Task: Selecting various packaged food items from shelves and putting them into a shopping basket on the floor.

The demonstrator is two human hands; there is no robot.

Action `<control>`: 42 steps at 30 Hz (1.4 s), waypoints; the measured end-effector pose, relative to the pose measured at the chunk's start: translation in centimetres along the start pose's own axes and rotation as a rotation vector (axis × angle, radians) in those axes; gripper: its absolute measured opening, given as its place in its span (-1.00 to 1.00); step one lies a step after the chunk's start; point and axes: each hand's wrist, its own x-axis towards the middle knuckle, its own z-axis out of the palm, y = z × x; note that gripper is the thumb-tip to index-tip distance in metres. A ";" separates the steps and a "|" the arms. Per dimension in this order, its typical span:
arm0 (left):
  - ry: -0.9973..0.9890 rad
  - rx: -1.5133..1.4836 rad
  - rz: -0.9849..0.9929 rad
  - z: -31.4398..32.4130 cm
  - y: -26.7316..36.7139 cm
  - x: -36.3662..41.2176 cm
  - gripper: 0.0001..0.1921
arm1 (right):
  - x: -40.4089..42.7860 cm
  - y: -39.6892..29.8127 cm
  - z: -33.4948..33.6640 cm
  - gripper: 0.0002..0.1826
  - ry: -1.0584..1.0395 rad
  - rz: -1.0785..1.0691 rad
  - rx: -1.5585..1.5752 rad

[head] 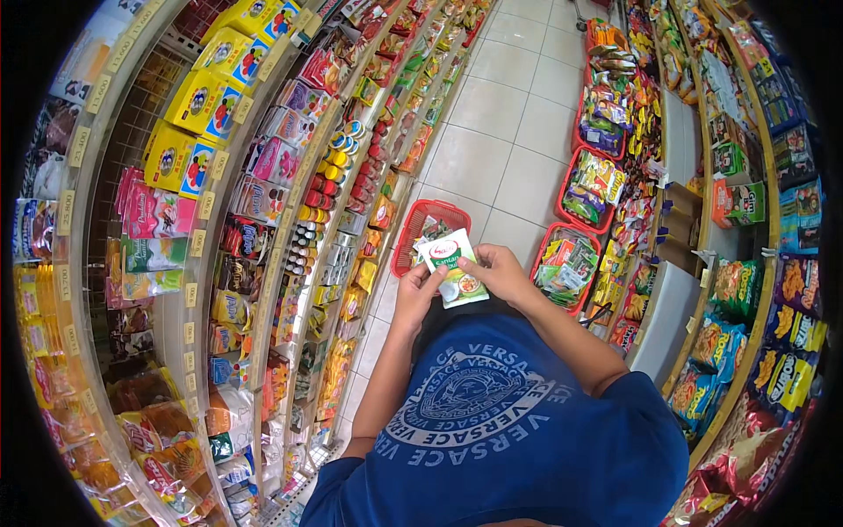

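Note:
Both hands hold a white and green sachet of coconut milk powder in front of the blue shirt. My left hand pinches its lower left edge, while my right hand grips its right side, thumb on the front. Just beyond the sachet, a red plastic basket stands on the tiled floor with some packets inside, partly hidden by the sachet and hands.
Shelves of packets, small bottles and yellow boxes line the left side. On the right, red baskets of packets stand along the floor beside shelves of snack bags. A tiled aisle runs between them.

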 end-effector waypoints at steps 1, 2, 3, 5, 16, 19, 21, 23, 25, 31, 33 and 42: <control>0.006 -0.004 0.001 -0.2 -0.1 -0.1 -0.77 | 0.1 0.0 0.1 -0.70 -0.006 0.001 -0.003; 0.040 -0.014 0.005 -0.4 -0.3 -0.1 -0.76 | 0.1 -0.1 0.3 -0.71 -0.024 -0.002 0.014; 0.073 -0.025 0.010 -0.6 -0.5 0.0 -0.76 | 0.2 -0.2 0.5 -0.71 -0.042 -0.007 0.030; 0.109 -0.037 0.014 -1.2 -1.0 0.1 -0.75 | 0.3 0.1 0.9 -0.71 -0.052 0.024 0.057; 0.022 0.024 -0.061 -1.5 -1.3 1.2 -0.77 | 0.4 -0.2 0.9 -0.68 -0.068 0.063 0.148; 0.037 0.041 -0.100 -1.1 -1.1 1.7 -0.76 | 0.8 0.4 0.8 -0.69 -0.023 0.071 0.256; 0.065 -0.030 -0.036 -0.8 -0.9 1.9 -0.73 | 0.8 0.5 0.9 -0.70 -0.027 0.074 0.241; 0.084 -0.069 -0.043 -1.2 -1.7 2.4 -0.73 | 0.9 0.3 1.2 -0.70 -0.017 0.074 0.208; 0.143 -0.098 -0.095 -1.7 -2.4 2.9 -0.74 | 1.2 0.4 1.3 -0.68 -0.054 0.124 0.215; 0.121 -0.192 -0.204 -3.0 -4.2 4.9 -0.69 | 1.4 0.9 1.4 -0.60 -0.068 0.249 0.143; -0.010 -0.389 -0.254 -3.9 -4.7 5.4 -0.56 | 2.3 1.6 1.2 -0.63 -0.082 0.258 0.135; 0.574 0.033 -0.323 -16.6 -23.5 0.3 -0.64 | 6.8 -4.0 2.7 -0.67 -0.196 0.232 0.061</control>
